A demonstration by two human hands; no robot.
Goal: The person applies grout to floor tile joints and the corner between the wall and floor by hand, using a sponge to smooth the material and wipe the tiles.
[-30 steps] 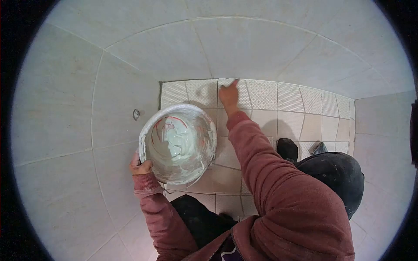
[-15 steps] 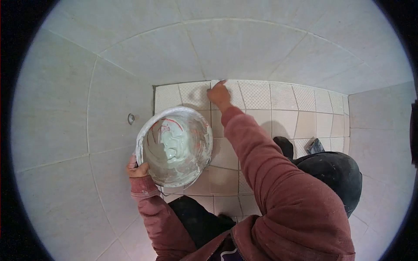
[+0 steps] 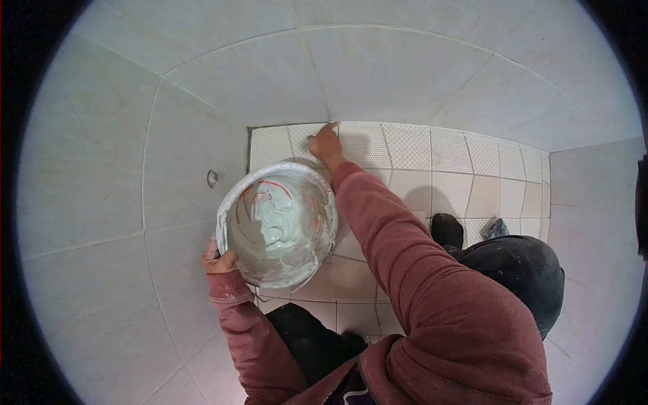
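Dusty-red sleeves (image 3: 385, 219), ribbed cuffs (image 3: 228, 285); pale-specked dark trousers (image 3: 516, 270).

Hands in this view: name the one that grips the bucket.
The left hand, closed on the bucket rim; the right hand is off it, where the tiled floor meets the far wall.

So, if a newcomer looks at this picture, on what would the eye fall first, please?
Probably on the large bucket left of centre, its inside smeared with pale paste and its rim gripped by the person's left hand. Next comes the right hand, with a finger extended to the seam where the patterned floor tiles meet the far wall.
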